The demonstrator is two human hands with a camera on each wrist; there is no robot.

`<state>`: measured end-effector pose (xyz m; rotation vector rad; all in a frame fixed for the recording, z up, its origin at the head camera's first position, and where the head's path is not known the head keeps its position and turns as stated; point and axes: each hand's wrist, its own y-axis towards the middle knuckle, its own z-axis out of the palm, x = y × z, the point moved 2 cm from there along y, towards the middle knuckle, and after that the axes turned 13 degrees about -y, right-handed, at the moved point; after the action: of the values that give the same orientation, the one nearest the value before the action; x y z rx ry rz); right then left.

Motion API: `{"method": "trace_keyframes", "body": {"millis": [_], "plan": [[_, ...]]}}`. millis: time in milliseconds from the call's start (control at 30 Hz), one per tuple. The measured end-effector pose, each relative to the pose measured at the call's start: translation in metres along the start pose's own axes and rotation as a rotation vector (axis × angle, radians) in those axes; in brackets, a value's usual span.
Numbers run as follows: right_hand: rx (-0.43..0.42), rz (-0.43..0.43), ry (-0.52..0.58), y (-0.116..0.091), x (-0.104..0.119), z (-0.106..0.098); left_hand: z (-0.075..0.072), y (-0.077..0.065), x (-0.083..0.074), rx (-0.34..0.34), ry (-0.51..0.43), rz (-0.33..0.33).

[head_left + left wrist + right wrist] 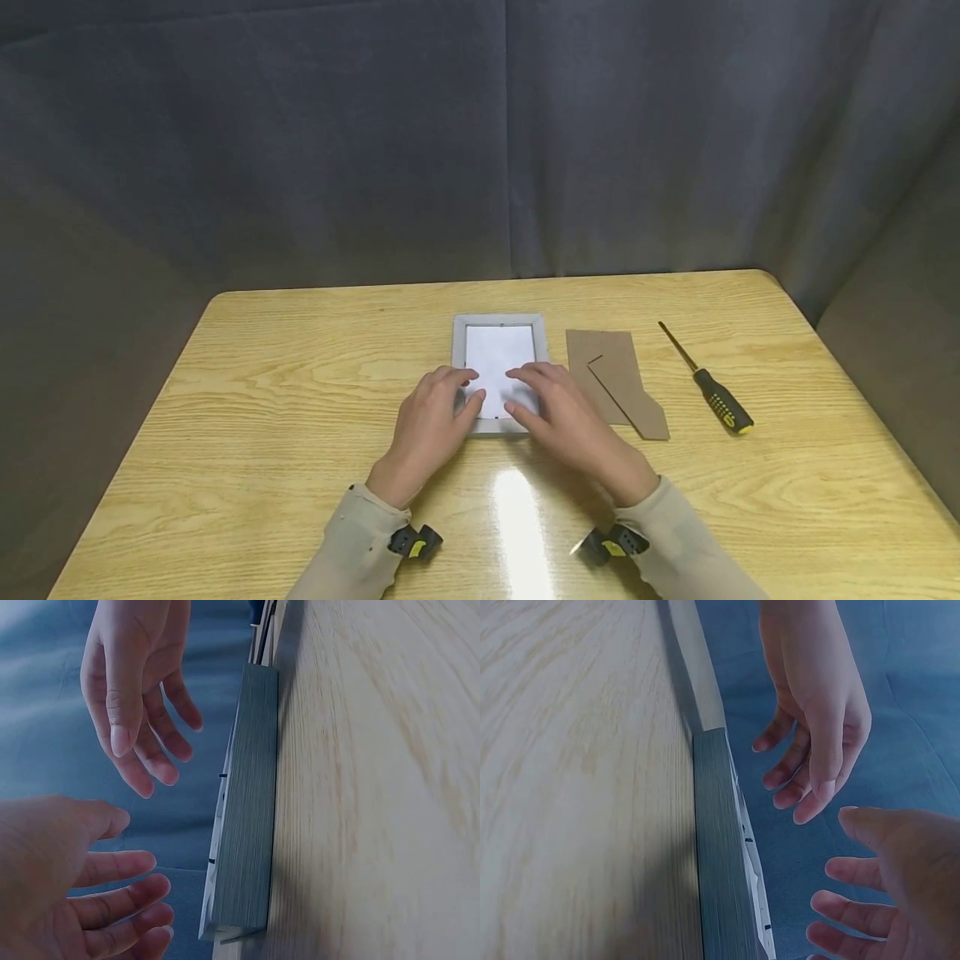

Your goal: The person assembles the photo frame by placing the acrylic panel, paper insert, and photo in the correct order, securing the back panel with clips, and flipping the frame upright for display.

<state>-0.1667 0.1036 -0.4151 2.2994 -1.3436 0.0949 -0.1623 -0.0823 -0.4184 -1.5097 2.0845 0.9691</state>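
A grey picture frame point(498, 319) lies flat on the table with its back up, and a white sheet point(497, 350) fills its opening. Small dark tabs point(212, 861) stick up along the inner edge. My left hand point(431, 417) hovers over the frame's left near side, fingers spread and loosely bent. Over the right near side is my right hand point(573, 421), its fingers also relaxed. Both wrist views show a gap between the hands and the frame, and nothing in either palm.
Right of the frame lies a brown backing board point(611, 375) with its stand leg. Farther right, a screwdriver point(712, 387) with a black and yellow handle rests on the wooden table point(300, 417). A dark curtain point(375, 150) hangs behind the table.
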Motion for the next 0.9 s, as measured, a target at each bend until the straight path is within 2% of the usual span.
{"method": "trace_keyframes", "body": {"millis": [533, 900], "plan": [[0.016, 0.091, 0.009, 0.0, -0.014, -0.009, 0.002, -0.001, -0.005, 0.007, 0.007, 0.005], [0.02, 0.135, 0.042, 0.001, -0.032, -0.019, 0.003, -0.002, -0.008, 0.017, 0.009, 0.009]]}}
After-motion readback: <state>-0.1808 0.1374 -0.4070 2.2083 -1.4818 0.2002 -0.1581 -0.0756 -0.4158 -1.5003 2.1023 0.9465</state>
